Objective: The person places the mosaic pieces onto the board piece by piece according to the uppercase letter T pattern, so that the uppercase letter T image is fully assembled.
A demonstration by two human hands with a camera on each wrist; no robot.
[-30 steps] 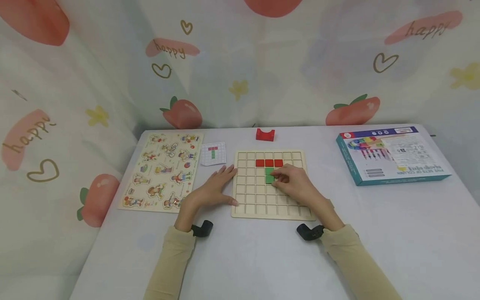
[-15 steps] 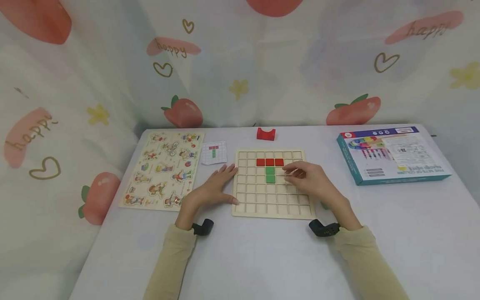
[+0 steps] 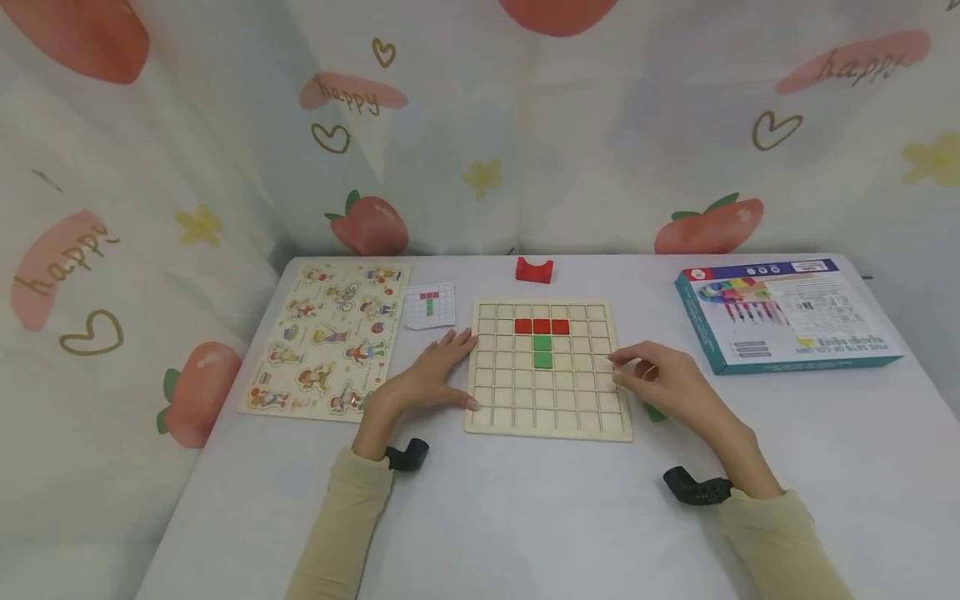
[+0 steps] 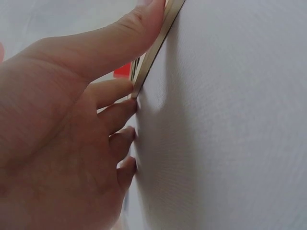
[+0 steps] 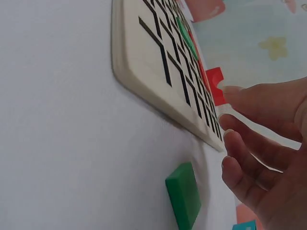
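A light wooden grid board (image 3: pixel 502 398) lies in the middle of the table in the head view. Three red square tiles (image 3: pixel 542 327) form a row near its top, and two green square tiles (image 3: pixel 542 352) run down from the middle one. My left hand (image 3: pixel 422 377) rests at the board's left edge, thumb and fingers spread, as the left wrist view also shows. Off the board's right edge hovers my right hand (image 3: pixel 671 382), fingers bent loosely with nothing between them. A loose green tile (image 5: pixel 184 196) lies on the table below it, partly hidden by the hand in the head view.
A small pattern card (image 3: pixel 430 307) with a red and green T lies left of the board. Farther left is a wooden picture puzzle (image 3: pixel 322 337). A red notched block (image 3: pixel 534 270) stands behind the board, and a flat teal-edged box (image 3: pixel 795 321) lies at right.
My right hand has left the green tiles and moved right, past the board's edge toward the loose green tile, which now shows beside it. My left hand has stayed in place.
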